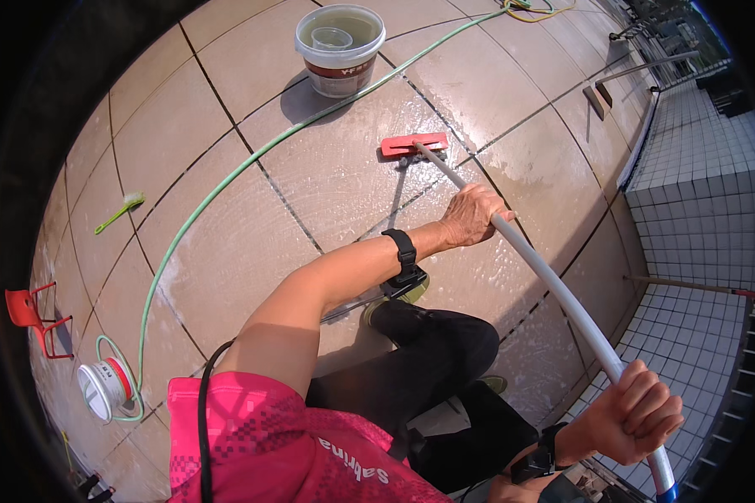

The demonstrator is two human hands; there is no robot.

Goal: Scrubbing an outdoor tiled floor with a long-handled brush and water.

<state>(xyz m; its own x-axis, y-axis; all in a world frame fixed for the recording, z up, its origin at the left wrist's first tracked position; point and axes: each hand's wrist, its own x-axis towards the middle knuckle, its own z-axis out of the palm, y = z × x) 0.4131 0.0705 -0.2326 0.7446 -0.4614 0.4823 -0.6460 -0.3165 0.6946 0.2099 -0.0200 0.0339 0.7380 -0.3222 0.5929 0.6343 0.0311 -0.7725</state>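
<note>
My left hand (476, 215) is closed around the lower part of a long grey metal pole (557, 286). Further up the same pole, at the lower right, my right hand (643, 415) grips it near its blue end. The pole slants away to a red floor-brush head (414, 144) that rests on wet, sudsy tiles, with dark material showing beneath it. Beyond the head stands a clear plastic bucket (340, 53) of cloudy water, with a small clear container in it. A green hose (211, 192) curves across the floor past the bucket.
A green-handled brush (119, 212) lies at the left, near a red chair (26, 309) and a tipped white bucket (104, 386) with hose around it. A white-tiled wall (692, 220) bounds the right, where another pole (682, 284) leans. A long-handled tool (598, 100) stands at the upper right.
</note>
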